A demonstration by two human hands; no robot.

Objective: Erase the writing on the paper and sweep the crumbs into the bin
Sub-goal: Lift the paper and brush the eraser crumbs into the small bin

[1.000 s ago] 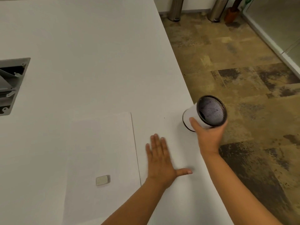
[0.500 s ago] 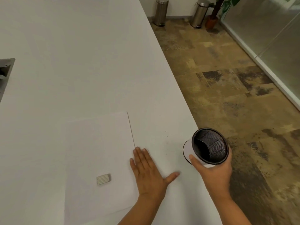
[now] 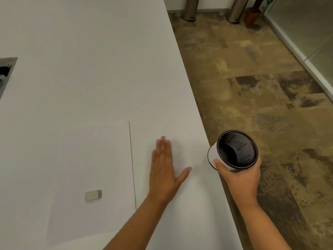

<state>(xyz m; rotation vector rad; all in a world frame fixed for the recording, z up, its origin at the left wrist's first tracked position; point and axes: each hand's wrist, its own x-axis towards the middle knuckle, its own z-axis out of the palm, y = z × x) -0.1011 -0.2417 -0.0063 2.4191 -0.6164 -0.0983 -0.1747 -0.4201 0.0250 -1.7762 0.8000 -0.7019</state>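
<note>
- White laminate forms the surface [image 3: 81, 60], which fills the left and centre of the head view; its right edge runs from 12 o'clock down to 5 o'clock.
- White paper [image 3: 90, 159] lies flat on the surface at 7 o'clock, its right edge a thin dark line; no writing can be made out on it.
- Pale ribbed eraser [image 3: 93, 195] rests on the lower part of the paper, well apart from both hands.
- Left hand [image 3: 164, 170] lies palm down on the bare surface just right of the paper's edge, grip apart: fingers [image 3: 162, 147] flat and together, pointing to 12 o'clock, thumb spread toward 3 o'clock. The fingertips are blurred.
- Dark crumbs [image 3: 178, 156] show as a few specks on the surface just right of the left fingers, with 1 speck farther up at 12 o'clock from them.
- Right hand [image 3: 239, 175] has its grip clamped on the bin [image 3: 236, 149], a small cylinder with a white outer wall and black mesh lining.
- Bin position: at 3 o'clock from the left hand, beside the surface's right edge, tilted so its open mouth faces the camera.
- Mottled brown floor [image 3: 261, 87] fills the right side; 2 metal cans [image 3: 191, 8] and a potted plant [image 3: 254, 13] stand at 1 o'clock.
</note>
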